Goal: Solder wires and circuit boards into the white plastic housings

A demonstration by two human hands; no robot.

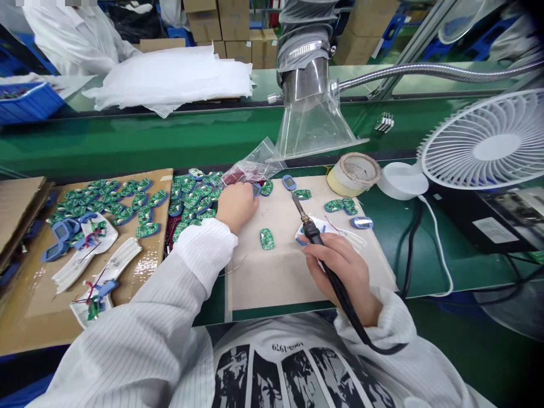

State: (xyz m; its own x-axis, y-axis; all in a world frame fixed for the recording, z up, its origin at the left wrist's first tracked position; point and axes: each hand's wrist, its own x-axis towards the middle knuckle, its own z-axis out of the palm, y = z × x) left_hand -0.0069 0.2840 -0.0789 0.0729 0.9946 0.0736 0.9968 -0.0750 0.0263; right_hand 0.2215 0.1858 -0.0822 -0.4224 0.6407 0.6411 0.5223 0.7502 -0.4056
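My right hand (340, 266) is wrapped round the black handle of a soldering iron (313, 231), its tip pointing up and away over the beige work board. Under that hand lies a white plastic casing (327, 225), partly covered. My left hand (238, 205) is curled at the right edge of a pile of small green circuit boards (193, 195). Its fingertips are hidden; a blue-framed module (256, 189) shows right beside them. A single circuit board (267, 239) lies between my hands. Beyond the iron's tip is a blue display module (289, 182).
A roll of tape (355, 174) and a white fan (488, 141) stand on the right. A clear fume hood (314, 124) hangs over the back. On the left, cardboard (144, 266) bears more boards and wired white casings (100, 232). A person in white (72, 37) is across the bench.
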